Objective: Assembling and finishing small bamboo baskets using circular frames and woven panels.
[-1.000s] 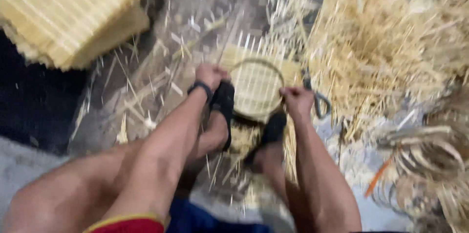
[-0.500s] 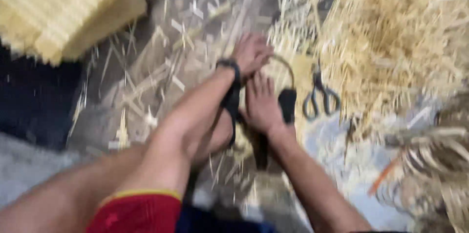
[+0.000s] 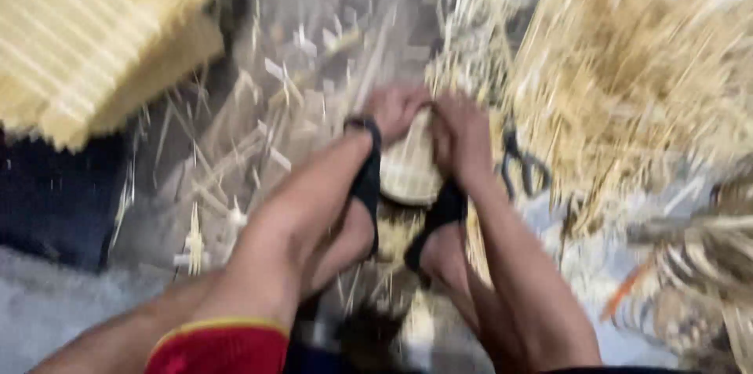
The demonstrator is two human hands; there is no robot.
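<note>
A small round woven mat of pale bamboo strips (image 3: 409, 172) with a dark rim lies on the floor, pinned under my two feet in black sandals (image 3: 367, 186). My left hand (image 3: 396, 110) grips its far left edge; a dark band circles that wrist. My right hand (image 3: 461, 135) holds the far right edge, close beside the left. The view is blurred, so the fingers' exact hold is unclear.
Black scissors (image 3: 524, 166) lie just right of my right hand. A big heap of loose pale strips (image 3: 643, 76) fills the right. A stack of flat woven panels (image 3: 86, 37) sits at the top left. Offcuts litter the grey floor (image 3: 259, 154); coiled strips (image 3: 698, 264) lie at the right.
My hands were apart on the mat's two sides a second ago; they have come together at its far edge. The camera has shifted and the view has blurred.
</note>
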